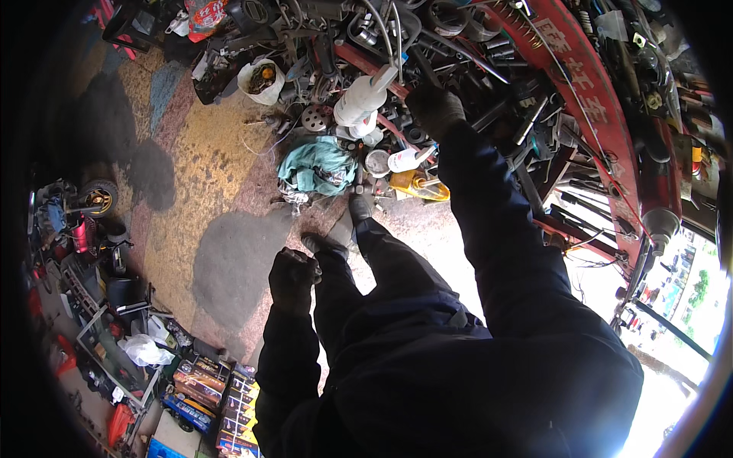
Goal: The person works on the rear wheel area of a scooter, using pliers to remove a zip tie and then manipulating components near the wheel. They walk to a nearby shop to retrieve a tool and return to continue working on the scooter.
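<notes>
My right hand (435,111), in a dark work glove, reaches into a crowded heap of metal tools. Its fingers are curled beside a dark bar (424,70); what they hold is hidden. Left of it stand a white spray bottle (359,103) and, lower down, a smaller white bottle (405,159). A bottle of yellow liquid (418,185) lies just below these. My left hand (294,281), also in a dark glove, hangs by my left leg with its fingers closed, and nothing shows in them.
A teal cloth (319,164) lies in front of my feet, near a white bucket (261,81). A red curved metal beam (584,84) borders the tools on the right. Stacked boxes (202,389) and a white plastic bag (145,349) stand at the lower left.
</notes>
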Tool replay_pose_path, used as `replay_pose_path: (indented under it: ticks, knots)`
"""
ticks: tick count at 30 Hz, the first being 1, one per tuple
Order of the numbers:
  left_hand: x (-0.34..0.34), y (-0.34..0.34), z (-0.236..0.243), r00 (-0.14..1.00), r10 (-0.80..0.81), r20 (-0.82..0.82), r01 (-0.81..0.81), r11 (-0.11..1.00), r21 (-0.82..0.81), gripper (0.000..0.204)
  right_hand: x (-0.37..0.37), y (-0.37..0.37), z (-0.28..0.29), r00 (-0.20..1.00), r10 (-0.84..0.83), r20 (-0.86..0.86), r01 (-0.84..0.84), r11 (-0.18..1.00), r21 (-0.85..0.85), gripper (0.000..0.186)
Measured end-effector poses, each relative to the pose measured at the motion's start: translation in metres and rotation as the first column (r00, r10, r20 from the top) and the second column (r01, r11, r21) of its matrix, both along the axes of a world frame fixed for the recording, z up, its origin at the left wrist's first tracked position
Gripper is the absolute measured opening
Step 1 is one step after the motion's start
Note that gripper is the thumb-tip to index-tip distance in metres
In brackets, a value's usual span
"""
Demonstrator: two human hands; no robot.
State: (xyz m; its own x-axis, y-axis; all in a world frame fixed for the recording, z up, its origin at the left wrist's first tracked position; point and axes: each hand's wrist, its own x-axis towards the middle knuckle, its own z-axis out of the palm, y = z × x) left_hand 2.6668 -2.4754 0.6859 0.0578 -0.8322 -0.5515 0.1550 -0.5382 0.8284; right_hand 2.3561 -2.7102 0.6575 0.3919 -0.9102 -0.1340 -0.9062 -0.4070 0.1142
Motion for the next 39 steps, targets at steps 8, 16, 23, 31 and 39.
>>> replay_pose_path:
  ticks: [8,16,23,31,39]
  knots:
    - [-0.018,-0.017,0.015,0.993,0.006,0.118,-0.025,0.987,0.158,0.051,0.019,0.073,-0.028,0.946,-0.142,0.291,0.071,0.967,0.243,0.018]
    - [-0.016,-0.007,0.022,0.988,-0.155,-0.026,0.155,0.988,0.019,0.064,0.051,0.181,-0.037,0.749,-0.307,0.587,0.018,0.895,0.446,0.024]
    - [0.006,0.023,-0.002,0.88,-0.463,-0.102,0.429,0.869,-0.246,0.047,0.052,0.28,-0.066,0.73,-0.437,0.526,0.395,0.897,0.198,0.02]
    - [-0.006,0.036,-0.05,0.509,-0.821,-0.26,0.749,0.571,-0.336,0.037,0.033,0.471,0.033,0.028,-0.858,0.513,0.671,0.397,0.627,0.024]
    - [-0.09,0.096,0.007,0.354,-0.935,-0.029,0.918,0.353,-0.18,0.029,0.078,0.614,0.044,-0.209,-0.896,0.391,0.722,0.128,0.68,0.029]
